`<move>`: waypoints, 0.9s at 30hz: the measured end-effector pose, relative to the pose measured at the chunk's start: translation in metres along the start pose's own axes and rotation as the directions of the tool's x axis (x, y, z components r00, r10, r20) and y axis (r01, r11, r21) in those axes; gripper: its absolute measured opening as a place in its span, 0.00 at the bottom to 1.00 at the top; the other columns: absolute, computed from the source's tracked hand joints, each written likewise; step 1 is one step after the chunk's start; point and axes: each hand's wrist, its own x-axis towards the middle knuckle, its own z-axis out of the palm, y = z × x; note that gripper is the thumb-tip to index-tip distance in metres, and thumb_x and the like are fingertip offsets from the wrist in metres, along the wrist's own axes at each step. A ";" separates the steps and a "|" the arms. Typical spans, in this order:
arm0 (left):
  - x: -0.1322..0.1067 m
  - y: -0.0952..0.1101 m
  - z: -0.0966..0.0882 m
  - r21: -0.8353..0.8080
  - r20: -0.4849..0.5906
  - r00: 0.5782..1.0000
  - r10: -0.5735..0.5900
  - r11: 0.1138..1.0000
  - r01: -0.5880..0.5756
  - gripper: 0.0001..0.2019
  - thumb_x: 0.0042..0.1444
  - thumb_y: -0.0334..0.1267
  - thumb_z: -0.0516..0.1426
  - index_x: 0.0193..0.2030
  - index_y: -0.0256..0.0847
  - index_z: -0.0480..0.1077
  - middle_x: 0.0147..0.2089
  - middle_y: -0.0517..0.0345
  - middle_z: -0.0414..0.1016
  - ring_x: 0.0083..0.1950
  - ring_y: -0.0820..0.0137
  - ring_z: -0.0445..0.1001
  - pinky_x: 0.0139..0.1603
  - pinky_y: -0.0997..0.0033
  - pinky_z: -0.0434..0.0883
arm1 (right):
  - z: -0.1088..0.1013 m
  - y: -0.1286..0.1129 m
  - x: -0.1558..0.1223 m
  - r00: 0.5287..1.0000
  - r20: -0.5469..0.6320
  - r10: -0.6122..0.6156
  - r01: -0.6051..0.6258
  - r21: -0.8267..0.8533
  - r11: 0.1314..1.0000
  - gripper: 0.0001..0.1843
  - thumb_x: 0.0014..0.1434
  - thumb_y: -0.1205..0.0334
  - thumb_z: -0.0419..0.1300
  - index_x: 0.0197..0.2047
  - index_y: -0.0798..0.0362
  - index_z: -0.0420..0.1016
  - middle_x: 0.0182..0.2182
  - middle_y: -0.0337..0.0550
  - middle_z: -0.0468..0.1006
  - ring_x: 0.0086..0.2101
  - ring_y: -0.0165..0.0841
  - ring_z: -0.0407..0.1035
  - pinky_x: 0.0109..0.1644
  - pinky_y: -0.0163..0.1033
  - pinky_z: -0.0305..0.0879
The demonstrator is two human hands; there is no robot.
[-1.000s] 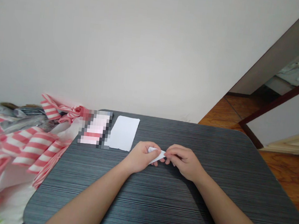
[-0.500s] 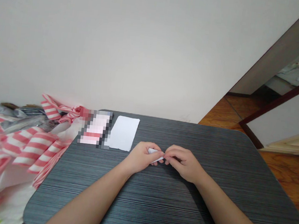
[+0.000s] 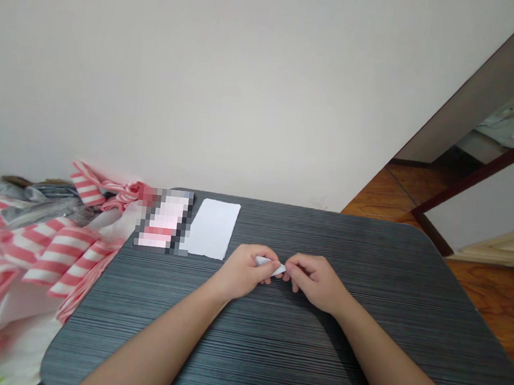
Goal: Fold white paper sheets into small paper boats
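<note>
A small piece of folded white paper (image 3: 279,270) is held above the middle of the dark table (image 3: 240,350). My left hand (image 3: 247,272) is closed around it, the thumb pressing on top and part of the paper hidden in the palm. The fingertips of my right hand (image 3: 314,281) pinch the paper's pointed right end. Beyond my left hand lies a stack of white paper (image 3: 214,228), flat on the table.
Left of the paper stack, a blurred-out flat item (image 3: 165,219) with pink and white areas lies on the table. Red-and-white striped cloth (image 3: 62,251) is heaped beside the table's left edge. A pale wall (image 3: 250,81) rises behind the table.
The fingers of my right hand have shifted slightly at the paper's tip, and a bit more of the paper shows between the hands. Everything else stays in place.
</note>
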 end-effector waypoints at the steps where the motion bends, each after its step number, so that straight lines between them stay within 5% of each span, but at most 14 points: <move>1: 0.000 -0.001 0.000 0.011 0.001 1.000 0.002 1.000 -0.002 0.11 0.55 0.41 0.54 0.33 0.35 0.73 0.29 0.53 0.76 0.26 0.74 0.70 0.28 0.76 0.66 | 0.000 0.000 0.000 1.000 0.005 0.004 -0.004 -0.001 1.000 0.13 0.62 0.64 0.52 0.29 0.54 0.73 0.17 0.36 0.71 0.19 0.26 0.66 0.26 0.31 0.61; 27: -0.001 0.001 -0.001 0.038 0.012 1.000 0.015 0.999 -0.016 0.14 0.58 0.44 0.52 0.34 0.36 0.73 0.27 0.56 0.74 0.26 0.73 0.71 0.28 0.75 0.67 | 0.000 0.000 0.001 1.000 0.005 0.014 -0.014 -0.019 1.000 0.10 0.61 0.66 0.51 0.29 0.54 0.70 0.19 0.36 0.71 0.21 0.27 0.66 0.27 0.32 0.60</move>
